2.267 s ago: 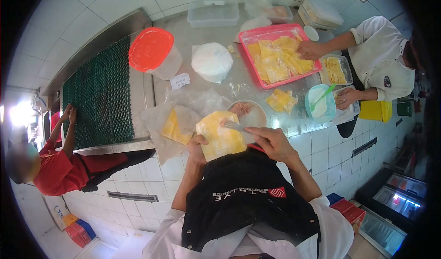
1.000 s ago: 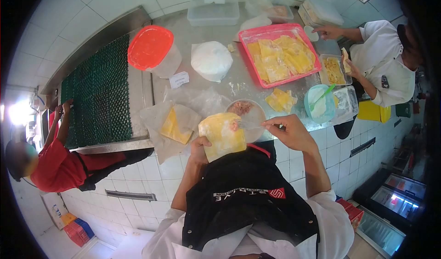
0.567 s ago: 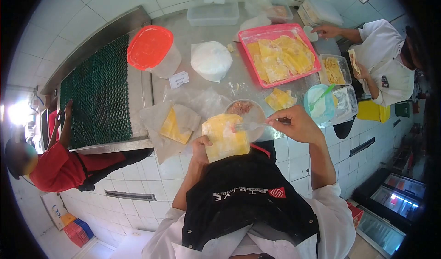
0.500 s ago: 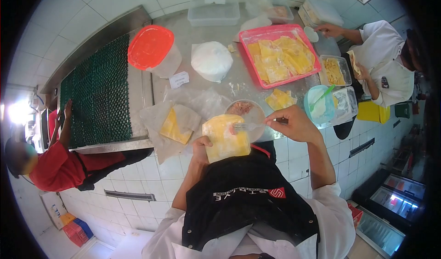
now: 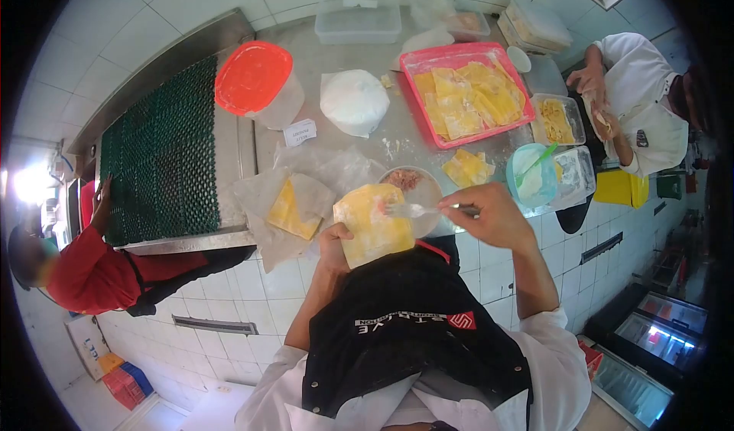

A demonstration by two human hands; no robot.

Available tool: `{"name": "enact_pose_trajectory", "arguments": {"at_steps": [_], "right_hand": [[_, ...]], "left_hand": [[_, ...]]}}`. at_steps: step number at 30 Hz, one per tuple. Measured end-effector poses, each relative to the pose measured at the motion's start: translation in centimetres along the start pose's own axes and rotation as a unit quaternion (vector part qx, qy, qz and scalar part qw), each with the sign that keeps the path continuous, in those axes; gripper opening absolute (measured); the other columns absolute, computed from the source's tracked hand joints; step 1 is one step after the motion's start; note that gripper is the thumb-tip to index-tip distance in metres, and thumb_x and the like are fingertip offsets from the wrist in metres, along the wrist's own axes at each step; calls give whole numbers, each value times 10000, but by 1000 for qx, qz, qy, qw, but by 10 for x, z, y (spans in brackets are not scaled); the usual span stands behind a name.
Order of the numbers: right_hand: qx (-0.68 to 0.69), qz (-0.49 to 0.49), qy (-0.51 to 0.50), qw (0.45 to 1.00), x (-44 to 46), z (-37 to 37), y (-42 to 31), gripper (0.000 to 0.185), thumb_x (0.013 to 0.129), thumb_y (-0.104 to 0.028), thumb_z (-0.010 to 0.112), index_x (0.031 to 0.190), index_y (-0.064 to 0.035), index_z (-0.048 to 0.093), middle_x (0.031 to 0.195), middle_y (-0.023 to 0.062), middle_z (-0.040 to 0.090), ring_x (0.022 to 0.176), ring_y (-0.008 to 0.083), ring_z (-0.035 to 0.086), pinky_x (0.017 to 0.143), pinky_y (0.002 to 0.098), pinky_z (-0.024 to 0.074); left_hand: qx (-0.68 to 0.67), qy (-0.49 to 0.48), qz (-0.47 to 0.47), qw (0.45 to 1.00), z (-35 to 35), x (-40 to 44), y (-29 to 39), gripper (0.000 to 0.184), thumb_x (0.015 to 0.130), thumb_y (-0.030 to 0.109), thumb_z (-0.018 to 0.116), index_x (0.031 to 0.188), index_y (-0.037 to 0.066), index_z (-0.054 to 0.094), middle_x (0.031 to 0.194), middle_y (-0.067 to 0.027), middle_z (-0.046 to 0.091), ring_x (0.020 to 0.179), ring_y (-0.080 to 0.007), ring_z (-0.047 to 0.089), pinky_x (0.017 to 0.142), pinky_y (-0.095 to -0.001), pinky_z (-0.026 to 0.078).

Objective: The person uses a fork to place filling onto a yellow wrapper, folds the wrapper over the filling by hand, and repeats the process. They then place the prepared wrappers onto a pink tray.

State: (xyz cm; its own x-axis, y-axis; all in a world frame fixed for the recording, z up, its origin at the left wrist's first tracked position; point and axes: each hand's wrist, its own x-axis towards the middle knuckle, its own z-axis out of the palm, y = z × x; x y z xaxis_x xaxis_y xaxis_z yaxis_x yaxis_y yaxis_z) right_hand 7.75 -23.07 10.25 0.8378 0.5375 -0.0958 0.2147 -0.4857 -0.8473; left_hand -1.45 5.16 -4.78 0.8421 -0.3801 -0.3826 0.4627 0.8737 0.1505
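A square yellow pastry wrapper [image 5: 376, 236], dusted with white, lies across my left hand [image 5: 334, 247], whose thumb rests on its left edge. My right hand [image 5: 487, 213] is closed around the handle of a fork [image 5: 420, 210]. The fork's tines touch the upper part of the wrapper, where a little pinkish filling shows. Just beyond is a round bowl [image 5: 430, 190] with pinkish minced filling [image 5: 403, 178] in it. Several more yellow wrappers [image 5: 468, 168] lie beside the bowl on the counter. Left of my hands, a stack of wrappers [image 5: 284, 211] sits on plastic sheeting.
A pink tray [image 5: 527, 108] of filled wrappers, a white powder mound [image 5: 354, 100] and a red-lidded tub [image 5: 254, 79] stand farther back. A light blue bowl [image 5: 514, 175] with a green utensil is at right. Co-workers stand at left, in a red shirt [image 5: 95, 274], and at right, in white [image 5: 642, 87].
The fork has shifted slightly and my right hand has turned, showing more of its handle. The co-worker at right has drawn a hand back from the white cup towards their other hand.
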Motion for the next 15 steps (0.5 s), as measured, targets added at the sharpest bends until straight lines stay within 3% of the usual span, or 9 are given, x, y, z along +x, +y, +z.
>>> {"name": "enact_pose_trajectory", "arguments": {"at_steps": [3,6,10,15], "right_hand": [[-142,-53,21,988,-3,15,-6,157,888,-174,709,997,-84,778,864,125,747,714,293,703,637,366,537],[-178,-10,30,984,-6,17,-15,152,878,-193,704,975,-106,781,844,113,743,723,314,694,643,405,538],[-131,19,39,990,-8,12,-9,168,896,-203,699,989,-91,783,846,125,748,716,306,711,652,383,547],[-35,59,32,997,-6,11,1,184,921,-205,695,993,-61,783,864,156,752,705,301,729,668,356,557]], "left_hand": [[20,-11,9,1000,7,-2,-1,864,652,179,522,1481,-41,414,1436,-256,529,1288,-444,548,1121,-522,440],[26,25,23,999,18,-5,-2,860,620,157,553,1450,-34,443,1384,-251,570,1227,-428,594,1075,-506,486],[19,51,23,998,17,-7,-3,856,597,145,569,1428,-33,464,1349,-249,596,1189,-421,621,1048,-499,513],[8,-9,22,1000,4,-4,-4,856,630,168,538,1455,-40,440,1398,-255,560,1250,-435,575,1094,-513,464]]}}
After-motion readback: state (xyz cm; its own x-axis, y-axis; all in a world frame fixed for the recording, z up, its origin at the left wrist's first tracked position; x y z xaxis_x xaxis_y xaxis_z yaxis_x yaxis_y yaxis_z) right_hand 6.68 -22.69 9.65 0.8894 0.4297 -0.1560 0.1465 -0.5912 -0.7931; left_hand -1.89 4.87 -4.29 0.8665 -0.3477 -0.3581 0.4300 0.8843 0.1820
